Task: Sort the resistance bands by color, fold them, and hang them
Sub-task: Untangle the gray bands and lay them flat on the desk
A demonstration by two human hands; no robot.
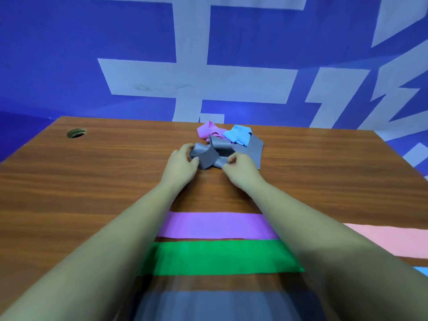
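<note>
Head view, nearest first: close to you a grey band (220, 304) lies flat across the table (92, 181), its long axis running left to right; just beyond it a green band (220, 257) and then a purple band (217, 225) lie the same way, parallel and slightly apart; off to your right a pale pink band (389, 239) is spread flat too, with a sliver of light blue (422, 271) at the frame edge.

Past these, straight ahead, both your hands meet on a crumpled grey band (208, 154); your left hand (183, 162) has its fingers curled round the band's left end, and your right hand (240, 166) pinches its right side; the band bunches between them, so its length runs hand to hand, and neither hand is nearer.

Just behind sits the unsorted heap: a second grey piece (252, 149) to the right, a pink band (206, 130) and a light-blue band (238, 134) at the far edge, all touching; whether your grey one is tangled with them I cannot tell.

My judgement: draw your hands apart sideways to straighten it, then bring it toward the near grey band.
</note>
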